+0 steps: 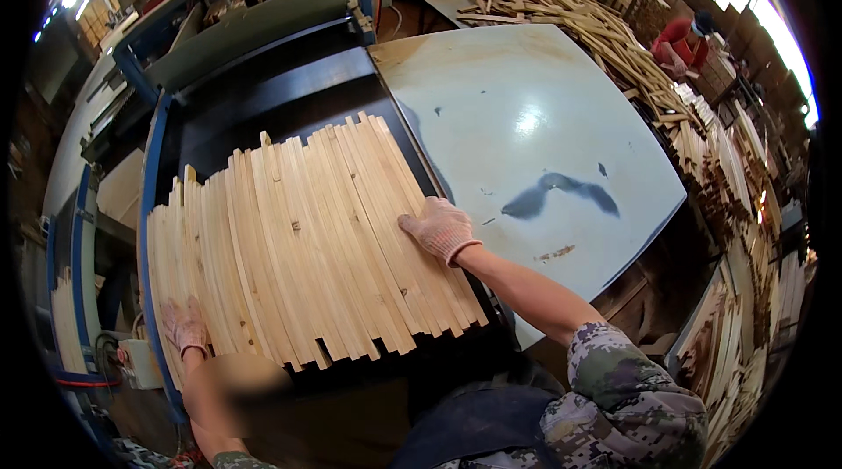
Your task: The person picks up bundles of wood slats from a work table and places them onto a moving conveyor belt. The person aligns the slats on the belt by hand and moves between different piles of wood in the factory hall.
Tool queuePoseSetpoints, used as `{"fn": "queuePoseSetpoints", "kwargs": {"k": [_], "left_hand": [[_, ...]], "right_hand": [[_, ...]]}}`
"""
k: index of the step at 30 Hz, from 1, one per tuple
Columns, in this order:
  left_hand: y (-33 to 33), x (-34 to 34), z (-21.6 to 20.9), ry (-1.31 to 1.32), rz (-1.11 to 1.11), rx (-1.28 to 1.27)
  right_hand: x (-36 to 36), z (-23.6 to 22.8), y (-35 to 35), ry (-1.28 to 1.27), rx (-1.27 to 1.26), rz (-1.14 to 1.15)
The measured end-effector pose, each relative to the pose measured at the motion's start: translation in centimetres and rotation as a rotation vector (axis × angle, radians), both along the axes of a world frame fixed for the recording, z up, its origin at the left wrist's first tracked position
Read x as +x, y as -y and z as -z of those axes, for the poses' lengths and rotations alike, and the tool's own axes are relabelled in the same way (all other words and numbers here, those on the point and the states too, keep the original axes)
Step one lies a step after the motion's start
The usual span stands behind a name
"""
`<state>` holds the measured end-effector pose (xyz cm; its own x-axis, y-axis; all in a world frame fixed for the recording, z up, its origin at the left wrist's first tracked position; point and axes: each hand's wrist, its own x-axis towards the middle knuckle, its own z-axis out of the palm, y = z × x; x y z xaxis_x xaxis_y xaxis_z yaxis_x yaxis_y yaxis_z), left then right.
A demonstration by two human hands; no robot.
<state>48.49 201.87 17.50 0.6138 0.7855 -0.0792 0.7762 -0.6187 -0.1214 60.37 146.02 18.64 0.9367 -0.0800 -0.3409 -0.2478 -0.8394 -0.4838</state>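
Pale wooden strips point(298, 241) lie side by side in one wide layer on a dark machine bed point(281, 110), their ends uneven. At the layer's left edge, my left hand point(184, 326) in a light knit glove lies with its fingers stretched along the outer strips. My right hand point(438, 230), gloved likewise, is closed over the right edge: the thumb rests on top of the strips, and the other fingers bend down at the side, partly hidden.
A pale sheet-topped table point(526, 110) with dark worn patches adjoins the bed on the right. Blue machine framing point(151, 180) borders the left and far sides. Loose wood strips point(605, 39) are heaped at the far right, where a person in red point(681, 53) works.
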Motion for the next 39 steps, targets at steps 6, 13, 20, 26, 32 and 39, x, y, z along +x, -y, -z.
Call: {"fn": "queuePoseSetpoints", "kwargs": {"k": [6,13,20,26,32,39], "left_hand": [[7.7,6.9,-1.8,0.616,0.399,-0.533],[25.4,10.7,-2.1,0.622,1.082,-1.503],[44.2,-5.6,0.0,0.198,1.229,-1.929],[56.0,-19.8,2.8,-0.469,1.194,-1.789],[63.5,-27.2,11.1,-0.674,1.185,-1.83],[74.6,-36.6,11.1,-0.923,0.924,-1.733]], "right_hand": [[-2.3,2.0,-2.2,0.123,0.152,-0.138],[-15.4,4.7,-2.6,-0.081,0.944,-0.177],[-42.4,9.7,7.6,0.021,0.695,0.196],[-65.1,22.2,15.9,-0.134,0.518,0.945],[-80.1,27.8,19.4,-0.277,0.391,1.197],[-87.2,27.1,20.3,-0.026,0.653,1.568]]}}
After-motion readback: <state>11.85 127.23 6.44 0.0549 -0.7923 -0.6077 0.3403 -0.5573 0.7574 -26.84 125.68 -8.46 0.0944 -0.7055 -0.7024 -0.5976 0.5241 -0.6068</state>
